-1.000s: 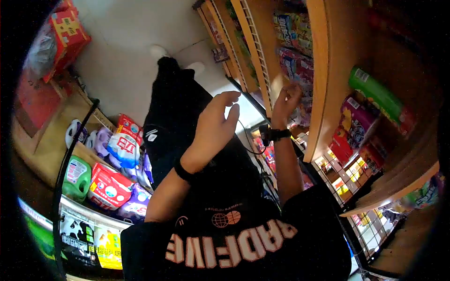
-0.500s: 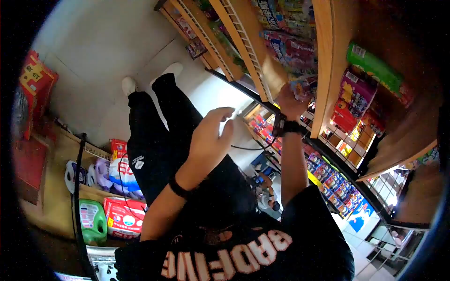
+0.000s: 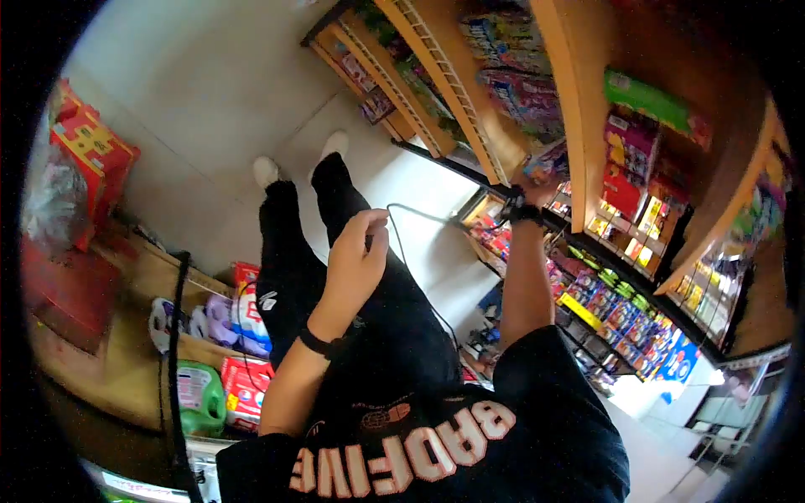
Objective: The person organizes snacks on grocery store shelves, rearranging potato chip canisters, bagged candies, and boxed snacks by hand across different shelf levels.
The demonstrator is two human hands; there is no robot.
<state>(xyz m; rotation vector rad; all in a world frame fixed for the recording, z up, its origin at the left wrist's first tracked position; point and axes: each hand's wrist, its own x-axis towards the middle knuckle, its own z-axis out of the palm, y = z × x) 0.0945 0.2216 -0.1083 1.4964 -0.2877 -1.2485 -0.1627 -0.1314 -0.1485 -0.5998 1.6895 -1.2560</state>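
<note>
My left hand (image 3: 360, 256) hovers in front of my dark trousers, loosely curled with a small gap between thumb and fingers and nothing in it. My right hand (image 3: 539, 189) reaches to the wooden shelf on the right. Its fingers are around a small colourful snack packet (image 3: 548, 159) at the shelf's edge; the fingertips are partly hidden. Beyond that packet, more shiny snack packets (image 3: 524, 99) lie in the same shelf row. Purple and red packets (image 3: 629, 159) and a long green packet (image 3: 646, 96) sit on the neighbouring shelf.
Wooden shelf boards (image 3: 570, 101) with white wire guards run along the right. A thin black cable (image 3: 402, 251) hangs near my legs. At the left stand a green detergent bottle (image 3: 201, 398), red-and-white packs (image 3: 245, 390) and a red box (image 3: 96, 159). Another rack (image 3: 616, 314) holds bright packets.
The view has shifted, so the shelves and floor goods sit differently in it. My left hand has drawn its thumb and fingers closer together. My right hand stays at the packet.
</note>
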